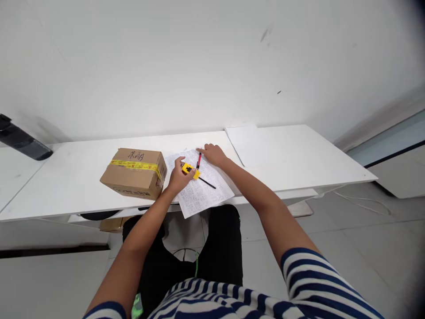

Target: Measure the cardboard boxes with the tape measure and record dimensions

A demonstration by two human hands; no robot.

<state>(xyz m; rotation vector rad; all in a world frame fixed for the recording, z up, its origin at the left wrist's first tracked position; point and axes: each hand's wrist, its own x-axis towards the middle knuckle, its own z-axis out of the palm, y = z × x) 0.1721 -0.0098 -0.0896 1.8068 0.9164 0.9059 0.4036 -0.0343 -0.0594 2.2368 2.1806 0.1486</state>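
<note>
My left hand (179, 178) is closed around a yellow-and-black tape measure (190, 170), held over a sheet of paper (202, 195) covered in dense writing. A thin black stick-like piece (207, 182) extends from beside the tape measure toward the lower right; whether it is joined to it I cannot tell. My right hand (214, 155) rests at the sheet's far edge, one digit stretched to the left and the others bent. Just below that digit is a slim red-and-black pen-like item (198, 161), its lower end close to the tape measure.
Left of the sheet stands a taped cardboard box (134, 173). Blank white paper (249, 144) lies to the right on the white table (299, 164). A dark bottle (25, 139) is at the far left. The wall (199, 66) rises behind the table.
</note>
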